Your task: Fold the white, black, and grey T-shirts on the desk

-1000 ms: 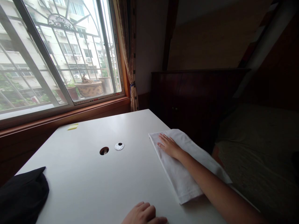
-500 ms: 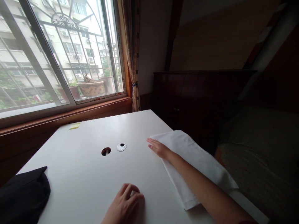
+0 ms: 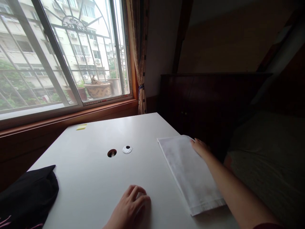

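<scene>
A folded white cloth (image 3: pixel 188 168) lies on the right side of the white table (image 3: pixel 95 181). My right hand (image 3: pixel 200 147) is at the cloth's far right edge, its fingertips touching the fabric; the view does not show whether they grip it, and my forearm crosses over the cloth's right side. Near the front middle of the table, my left hand (image 3: pixel 133 203) rests with curled fingers, thumb and fingers apart, holding nothing. It is left of the cloth and does not touch it.
A black cloth (image 3: pixel 30 190) with pink marks lies at the left edge. Mid-table are a round hole (image 3: pixel 111 153) and a round cover (image 3: pixel 127 149). A yellow note (image 3: pixel 81 127) lies near the window. A dark cabinet (image 3: pixel 205 105) stands behind the table's right side.
My right hand has moved right across the white cloth, from its left edge to its far right edge. The cloth's right side now looks narrower. My left hand has stayed nearly in place.
</scene>
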Demonstrator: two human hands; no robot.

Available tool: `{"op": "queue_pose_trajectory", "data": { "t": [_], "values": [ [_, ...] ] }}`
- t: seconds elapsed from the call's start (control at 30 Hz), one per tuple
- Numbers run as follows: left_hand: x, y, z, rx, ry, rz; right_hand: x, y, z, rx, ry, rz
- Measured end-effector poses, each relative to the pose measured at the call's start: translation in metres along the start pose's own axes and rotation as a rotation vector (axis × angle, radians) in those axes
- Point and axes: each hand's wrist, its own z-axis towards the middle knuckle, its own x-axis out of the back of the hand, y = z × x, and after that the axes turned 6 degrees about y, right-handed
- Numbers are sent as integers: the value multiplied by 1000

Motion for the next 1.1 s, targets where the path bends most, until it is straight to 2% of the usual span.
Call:
{"op": "queue_pose_trajectory", "data": {
  "t": [0.07, 0.13, 0.3, 0.4, 0.53, 0.67, 0.77, 0.9, 1.0, 1.1],
  "values": [
    [1, 2, 1, 8, -2, -4, -4, -11, -5, -30, -38, -25],
    [1, 3, 1, 14, 5, -10, -10, -33, -14, 36, -84, -14],
    [-3, 0, 0, 32, 24, -8, -21, -111, -60, 328, -211, 61],
    [-8, -6, -2, 30, 28, 3, -18, -147, -95, 522, -219, 81],
    [-12, -12, -6, 6, 30, -10, -12, -168, -127, 720, -203, 128],
    [-5, -9, -6, 22, 102, -28, -12, -168, -133, 783, -204, 179],
    [22, -6, -2, 47, 155, 19, -14, -164, -129, 808, -209, 218],
    [87, -20, -12, 119, 380, 185, -16, -159, -127, 835, -208, 283],
    [146, -43, -48, 306, 545, 471, -16, -157, -127, 832, -193, 306],
    [199, -69, -110, 561, 503, 773, -18, -156, -127, 834, -179, 328]
  ]
}}
